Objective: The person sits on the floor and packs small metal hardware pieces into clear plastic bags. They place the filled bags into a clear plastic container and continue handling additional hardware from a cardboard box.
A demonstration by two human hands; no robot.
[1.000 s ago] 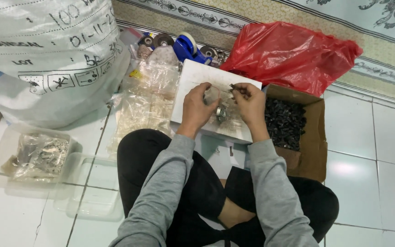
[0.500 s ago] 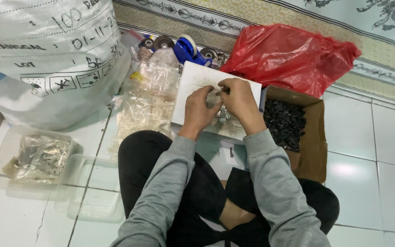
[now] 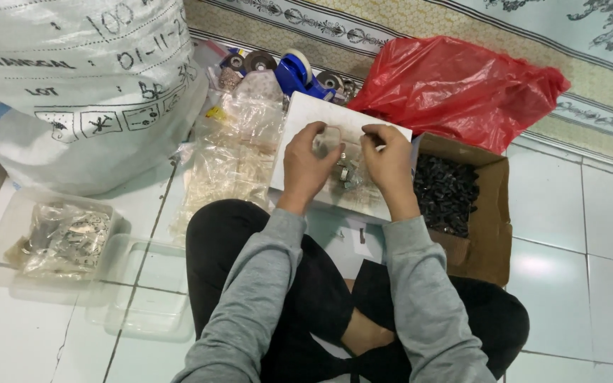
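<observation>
Both hands, left hand (image 3: 308,162) and right hand (image 3: 389,160), are closed on a small clear bag (image 3: 329,139), held open above the white board (image 3: 299,117). Small metal parts (image 3: 348,174) lie beneath; a box of dark parts (image 3: 445,193) is kept beside the right hand, within reach.

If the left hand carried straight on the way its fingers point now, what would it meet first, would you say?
Likely the small clear bag at its fingertips, which the left hand already seems to touch; beyond lie the white board and blue tape dispenser. Depth is unclear.
</observation>
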